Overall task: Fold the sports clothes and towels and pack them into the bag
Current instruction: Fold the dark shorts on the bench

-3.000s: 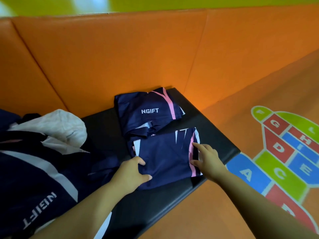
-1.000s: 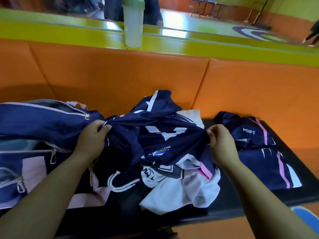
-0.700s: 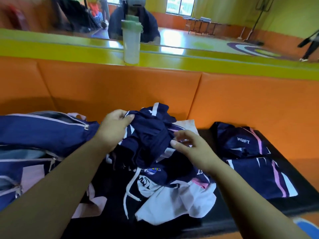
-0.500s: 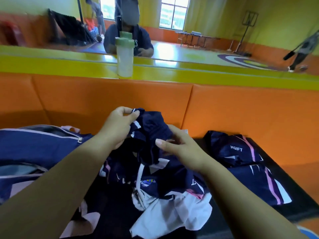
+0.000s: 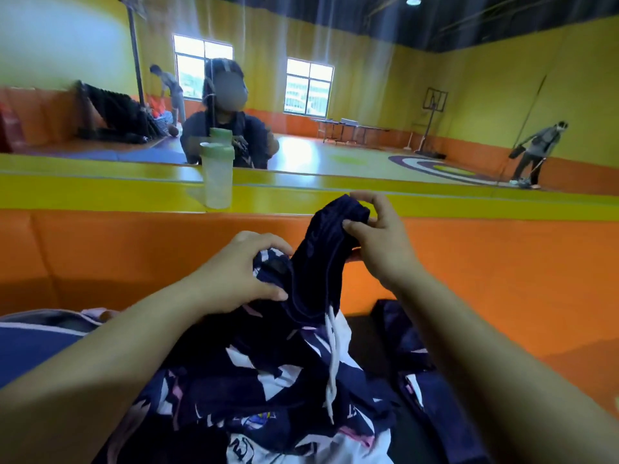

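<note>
Both hands hold up a navy garment [image 5: 315, 269] with a white drawstring hanging from it. My right hand [image 5: 378, 239] pinches its top edge, highest in view. My left hand [image 5: 241, 272] grips the bunched cloth lower and to the left. Under them lies a heap of navy, white and pink sports clothes [image 5: 284, 396] on the black bench. The navy bag [image 5: 37, 343] shows at the left edge, mostly hidden by my left arm. Folded navy clothes [image 5: 428, 390] lie at the right, partly behind my right arm.
An orange padded backrest [image 5: 502, 279] runs behind the bench, topped by a yellow ledge [image 5: 100, 195] with a clear shaker bottle [image 5: 217, 175] with a green lid. Beyond it a person sits facing me; others stand in the hall.
Both hands have lifted the navy garment higher, the right hand now above the left. The view has tilted up toward the hall.
</note>
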